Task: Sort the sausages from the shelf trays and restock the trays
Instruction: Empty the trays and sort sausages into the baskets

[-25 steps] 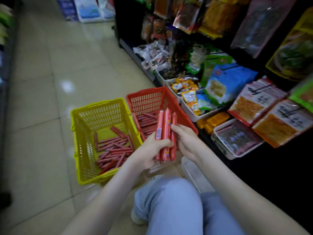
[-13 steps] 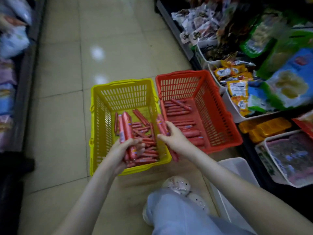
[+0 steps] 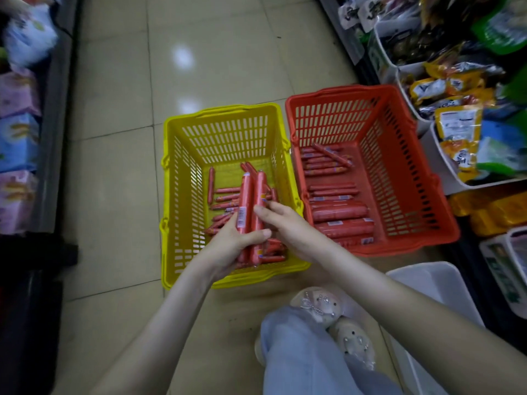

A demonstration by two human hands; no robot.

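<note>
A tiled floor [image 3: 114,166] runs between two shelf fronts, and the shelf [image 3: 353,44] on the right carries white tubs of snack packs [image 3: 456,129]. Two baskets stand side by side on the floor and touch along their long walls: the yellow basket [image 3: 176,195] on the left and the red basket [image 3: 413,195] on the right. A white tray [image 3: 427,280] lies on the floor near the person's right knee. The red basket holds thick sausages [image 3: 339,212] at its near end and slimmer ones farther back, all lying left to right. The yellow basket holds a loose heap of thin sausages [image 3: 225,192]. Above that heap the left hand [image 3: 231,246] grips a small bundle of held sausages [image 3: 248,195], thumb across the front, with their long axis running near to far and the far ends raised. The right hand [image 3: 285,223] comes in from the right with its fingertips [image 3: 261,209] against the bundle's right side; I cannot tell whether it pinches one or only touches. The bundle hangs directly over the yellow basket, so a drop there needs only a release. The red basket lies to the right, on the right hand's side, so any piece bound there would probably go across in that hand and turn crosswise to match the rows.
</note>
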